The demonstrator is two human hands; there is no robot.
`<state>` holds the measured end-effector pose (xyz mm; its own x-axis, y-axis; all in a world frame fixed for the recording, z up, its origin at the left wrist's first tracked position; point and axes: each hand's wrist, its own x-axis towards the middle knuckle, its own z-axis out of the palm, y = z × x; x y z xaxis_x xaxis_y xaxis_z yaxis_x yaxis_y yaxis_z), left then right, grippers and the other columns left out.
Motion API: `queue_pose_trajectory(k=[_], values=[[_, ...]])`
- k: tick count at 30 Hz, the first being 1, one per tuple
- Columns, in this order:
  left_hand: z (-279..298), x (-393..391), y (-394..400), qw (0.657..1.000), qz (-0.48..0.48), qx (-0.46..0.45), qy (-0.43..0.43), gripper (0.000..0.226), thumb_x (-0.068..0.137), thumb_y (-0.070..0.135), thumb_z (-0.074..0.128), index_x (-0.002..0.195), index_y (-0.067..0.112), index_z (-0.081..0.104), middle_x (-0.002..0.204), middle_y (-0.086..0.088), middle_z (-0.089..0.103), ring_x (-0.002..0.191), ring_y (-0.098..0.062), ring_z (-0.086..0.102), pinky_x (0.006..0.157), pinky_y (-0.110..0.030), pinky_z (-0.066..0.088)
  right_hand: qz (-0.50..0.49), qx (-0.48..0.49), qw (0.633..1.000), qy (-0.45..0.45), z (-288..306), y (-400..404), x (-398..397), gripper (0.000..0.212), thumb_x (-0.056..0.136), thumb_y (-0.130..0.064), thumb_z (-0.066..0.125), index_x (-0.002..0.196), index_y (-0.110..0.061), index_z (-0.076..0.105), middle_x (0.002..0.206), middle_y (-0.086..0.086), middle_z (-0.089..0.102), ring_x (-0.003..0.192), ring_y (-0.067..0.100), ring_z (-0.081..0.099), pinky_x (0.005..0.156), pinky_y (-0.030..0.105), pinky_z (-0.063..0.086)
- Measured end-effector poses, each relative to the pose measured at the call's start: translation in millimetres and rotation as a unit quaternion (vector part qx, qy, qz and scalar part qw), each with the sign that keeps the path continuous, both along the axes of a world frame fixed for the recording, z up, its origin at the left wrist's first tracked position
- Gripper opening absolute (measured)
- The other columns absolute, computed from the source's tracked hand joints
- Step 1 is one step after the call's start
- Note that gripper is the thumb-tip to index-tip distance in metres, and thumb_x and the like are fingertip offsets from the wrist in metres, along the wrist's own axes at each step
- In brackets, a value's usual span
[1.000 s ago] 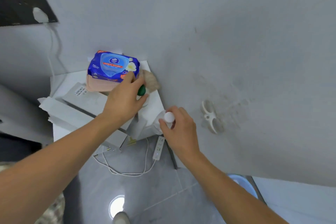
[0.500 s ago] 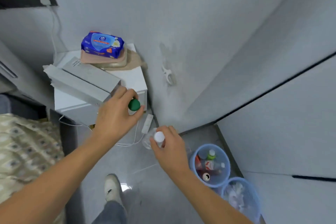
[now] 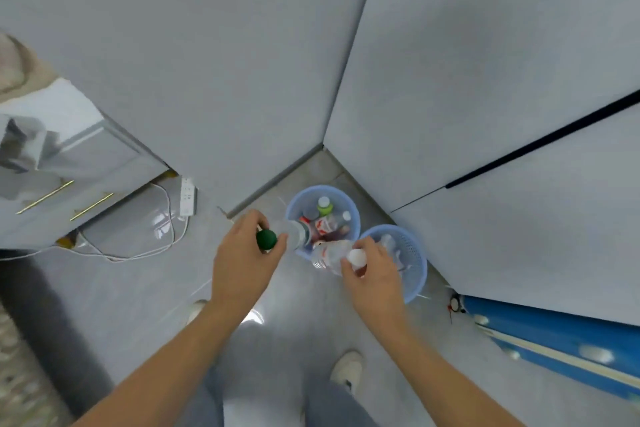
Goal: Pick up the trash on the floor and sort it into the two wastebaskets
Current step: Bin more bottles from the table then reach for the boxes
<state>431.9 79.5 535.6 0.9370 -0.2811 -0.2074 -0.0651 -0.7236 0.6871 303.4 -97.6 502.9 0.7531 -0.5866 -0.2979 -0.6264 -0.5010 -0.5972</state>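
Note:
My left hand (image 3: 242,263) grips a clear plastic bottle with a green cap (image 3: 294,234) by its neck, the body pointing toward the far blue wastebasket (image 3: 341,194), which holds several bottles and a can. My right hand (image 3: 372,274) holds a clear bottle with a white cap (image 3: 330,253) by its top, over the gap between the two baskets. The near blue wastebasket (image 3: 415,274) stands to the right, partly hidden by my right hand, with pale crumpled trash inside.
Both baskets stand in a corner of grey walls. A white cabinet (image 3: 69,163) sits at the left with a power strip (image 3: 187,196) and white cables on the floor. A blue object (image 3: 554,333) lies along the right wall. My shoes (image 3: 348,369) are below.
The view has swung from the cabinet down to the corner. Both hands carried their bottles right and down, and now hover at the wastebaskets.

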Motion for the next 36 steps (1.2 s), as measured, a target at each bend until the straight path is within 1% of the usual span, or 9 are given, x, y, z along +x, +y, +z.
queue_pose_trajectory(k=[7,10,17,20,24,27,29,34,36], values=[[-144,30,-56,0.994,-0.076,0.066,0.052,0.035,0.088,0.035,0.070,0.085,0.023,0.038,0.080,0.004,0.047,0.064,-0.017,0.050,0.053,-0.029,0.033,-0.078,0.009,0.997,-0.004,-119,-48,51,0.024,0.087,-0.021,0.073,0.106,-0.017,0.058,0.097,0.003,0.062,0.084,0.022,0.058,0.069,0.029,0.035],[-201,41,-65,0.989,-0.101,0.099,0.053,0.031,0.088,0.032,0.068,0.088,0.022,0.038,0.082,0.003,0.046,0.064,-0.018,0.049,0.052,-0.030,0.032,-0.073,-0.005,0.997,-0.004,-173,-57,77,0.024,0.087,-0.019,0.071,0.105,-0.017,0.056,0.099,0.005,0.061,0.086,0.024,0.056,0.070,0.032,0.036],[-290,38,-76,0.966,-0.196,0.165,0.044,0.034,0.092,0.029,0.067,0.114,0.017,0.046,0.104,-0.003,0.054,0.077,-0.025,0.060,0.066,-0.038,0.055,-0.038,0.002,0.998,0.048,-256,-57,100,0.018,0.089,-0.020,0.065,0.103,-0.019,0.054,0.101,0.005,0.059,0.088,0.028,0.057,0.069,0.036,0.042],[-307,33,-80,0.957,-0.232,0.166,0.060,0.051,0.087,0.033,0.072,0.127,0.020,0.043,0.120,-0.002,0.052,0.087,-0.026,0.063,0.071,-0.039,0.057,-0.010,0.028,0.995,0.094,-272,-60,100,0.025,0.092,-0.023,0.064,0.115,-0.018,0.056,0.110,0.008,0.062,0.096,0.029,0.060,0.074,0.034,0.042],[-300,26,-80,0.954,-0.258,0.133,0.075,0.079,0.083,0.047,0.076,0.145,0.027,0.032,0.140,0.000,0.045,0.107,-0.023,0.063,0.084,-0.039,0.059,-0.010,0.017,0.993,0.115,-263,-58,95,0.044,0.094,-0.026,0.064,0.135,-0.017,0.053,0.132,0.011,0.057,0.116,0.031,0.058,0.092,0.040,0.049],[-271,24,-68,0.957,-0.248,0.126,0.085,0.073,0.085,0.045,0.075,0.143,0.031,0.033,0.136,0.003,0.047,0.108,-0.021,0.063,0.086,-0.035,0.057,0.009,-0.029,0.994,0.106,-232,-53,88,0.043,0.094,-0.026,0.061,0.135,-0.020,0.050,0.134,0.009,0.051,0.120,0.031,0.053,0.095,0.047,0.051],[-244,22,-51,0.961,-0.235,0.121,0.081,0.062,0.088,0.043,0.072,0.137,0.033,0.034,0.125,0.005,0.048,0.099,-0.017,0.063,0.079,-0.031,0.057,0.027,-0.026,0.996,0.082,-202,-46,86,0.038,0.094,-0.024,0.060,0.131,-0.021,0.052,0.130,0.005,0.053,0.118,0.027,0.054,0.091,0.047,0.053],[-146,27,8,0.983,-0.135,0.108,0.058,0.042,0.093,0.043,0.065,0.126,0.031,0.042,0.116,0.008,0.050,0.090,-0.015,0.064,0.073,-0.039,0.059,0.097,-0.001,0.995,0.037,-96,-3,105,0.020,0.097,-0.017,0.059,0.117,-0.015,0.060,0.115,0.002,0.060,0.102,0.022,0.059,0.083,0.033,0.051],[-103,31,39,0.991,-0.082,0.101,0.039,0.038,0.094,0.043,0.063,0.124,0.030,0.044,0.114,0.011,0.051,0.089,-0.014,0.064,0.074,-0.039,0.058,0.146,0.015,0.989,-0.007,-54,27,115,0.012,0.098,-0.016,0.058,0.110,-0.015,0.062,0.107,0.001,0.063,0.090,0.016,0.059,0.080,0.020,0.049]])
